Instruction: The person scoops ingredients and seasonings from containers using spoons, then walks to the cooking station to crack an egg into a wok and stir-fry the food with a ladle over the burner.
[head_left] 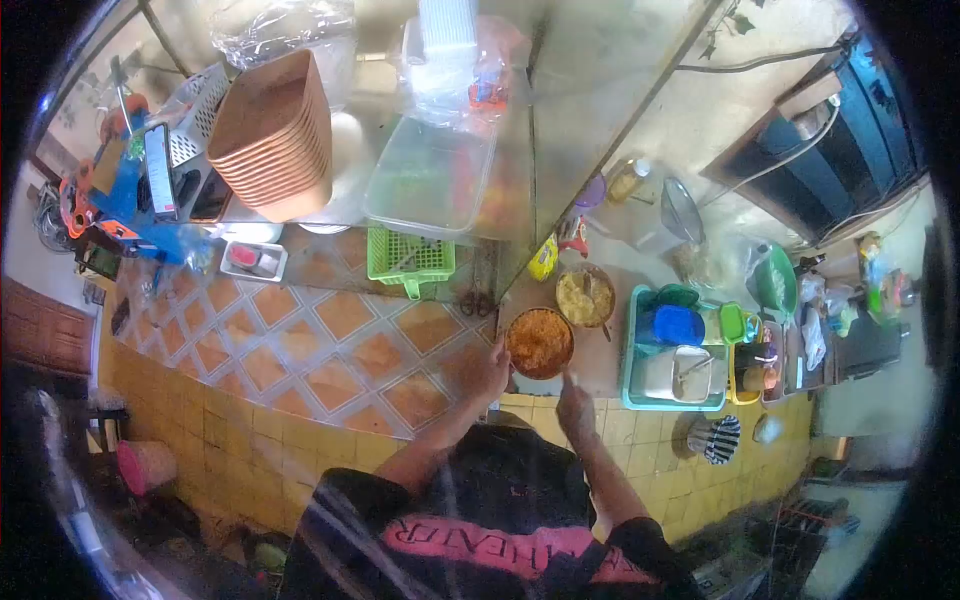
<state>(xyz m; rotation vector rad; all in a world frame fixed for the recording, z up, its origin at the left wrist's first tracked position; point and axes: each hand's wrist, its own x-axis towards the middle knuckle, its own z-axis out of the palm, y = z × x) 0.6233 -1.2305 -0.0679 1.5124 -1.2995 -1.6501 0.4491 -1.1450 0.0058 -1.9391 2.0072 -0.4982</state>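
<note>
A round brown bowl stands near the front edge of the counter, filled with orange-red shredded or mashed food. My left hand grips its left rim, with the thumb at the edge. Just below the bowl's lower right side, my right hand is closed in a fist. A thin pale end shows above the fist, close to the rim; I cannot make out what it belongs to. Behind and right of this bowl is a second bowl of pale yellow food, with a spoon at its edge.
A turquoise tray holding containers stands to the right. A yellow packet sits behind the bowls. On the tiled counter at left are a green basket and scissors. A shelf above carries stacked brown containers and a plastic box.
</note>
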